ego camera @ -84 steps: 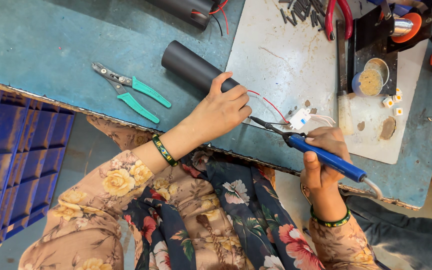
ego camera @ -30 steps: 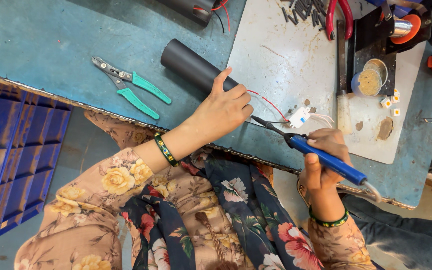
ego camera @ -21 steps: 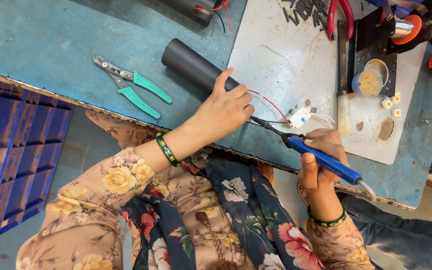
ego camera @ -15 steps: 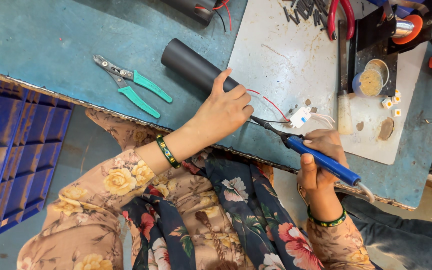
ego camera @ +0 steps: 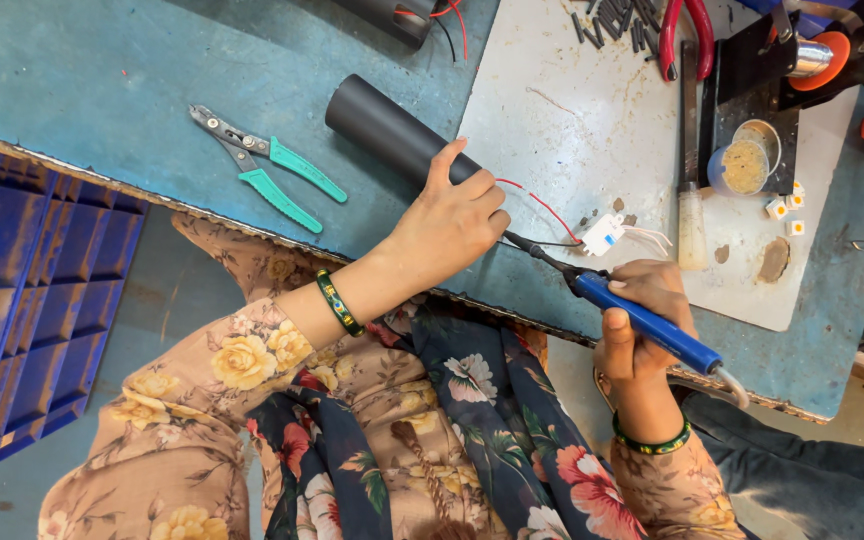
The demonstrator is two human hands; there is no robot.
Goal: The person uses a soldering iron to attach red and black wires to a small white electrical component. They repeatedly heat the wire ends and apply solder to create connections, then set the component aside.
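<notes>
At the far left I see stacked dark blue plastic bins (ego camera: 22, 300) below the edge of the worn teal-blue workbench (ego camera: 102, 90). On the bench top lies a pair of wire strippers with green handles (ego camera: 267, 165), well apart from either hand. Just right of them, a matte black plastic tube (ego camera: 382, 125) lies at a slant. My left hand (ego camera: 452, 225) rests on its lower end, fingers curled down over the tube and something small under them; I think it is pinching the thin red wire (ego camera: 542, 205) that leads out from under the fingers, though the fingertips are hidden and I cannot be sure. That wire runs to a small white plug connector (ego camera: 602, 235) lying on the scratched grey metal plate (ego camera: 552, 90). My right hand (ego camera: 642, 320) is wrapped firmly around the blue-handled soldering iron (ego camera: 647, 325), fingers pressed closed on the grip, its dark tip pointing toward the left hand's fingers. Farther right stand a small round tin of tan flux (ego camera: 747, 160) and red-handled pliers (ego camera: 682, 30) at the plate's top edge.
</notes>
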